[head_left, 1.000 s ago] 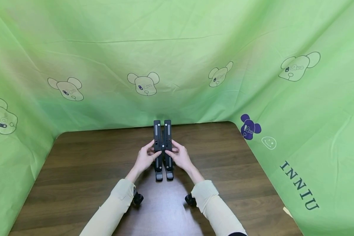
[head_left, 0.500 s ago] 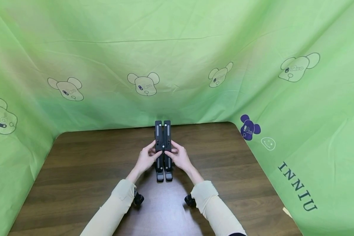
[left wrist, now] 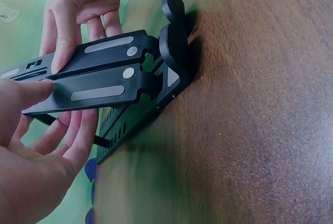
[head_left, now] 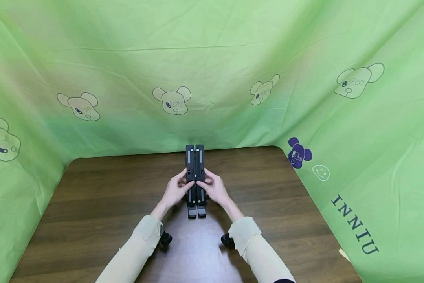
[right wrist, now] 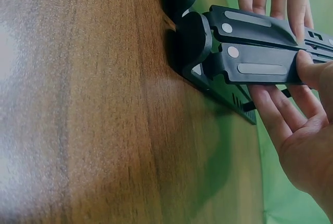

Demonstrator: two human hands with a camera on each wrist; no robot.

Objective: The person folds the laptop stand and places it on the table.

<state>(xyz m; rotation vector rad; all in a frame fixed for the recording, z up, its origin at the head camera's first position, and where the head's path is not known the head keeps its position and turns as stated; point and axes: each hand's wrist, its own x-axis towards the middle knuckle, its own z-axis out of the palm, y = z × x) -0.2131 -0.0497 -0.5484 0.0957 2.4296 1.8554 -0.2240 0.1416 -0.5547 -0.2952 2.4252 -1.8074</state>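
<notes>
A black folding laptop stand (head_left: 199, 161) stands near the back middle of the table, its two long arms side by side and almost touching. Grey pads and round rivets show along the top of the arms in the left wrist view. My left hand (head_left: 173, 190) grips the left arm, thumb on top and fingers beneath. On the other side my right hand (head_left: 217, 189) holds the right arm the same way. In the right wrist view the curved front hooks (right wrist: 193, 38) and slotted base bars (right wrist: 237, 102) of the stand rest on the wood.
The brown wooden table (head_left: 102, 204) has rounded back corners. A green curtain (head_left: 212, 74) printed with bear heads hangs behind and along both sides. A small pale piece (head_left: 344, 254) lies at the right table edge. Black wrist devices (head_left: 165, 238) sit below both cuffs.
Both hands have pushed the stand's two arms inward, so the gap between them has narrowed from clearly visible to a thin line. The grips are unchanged.
</notes>
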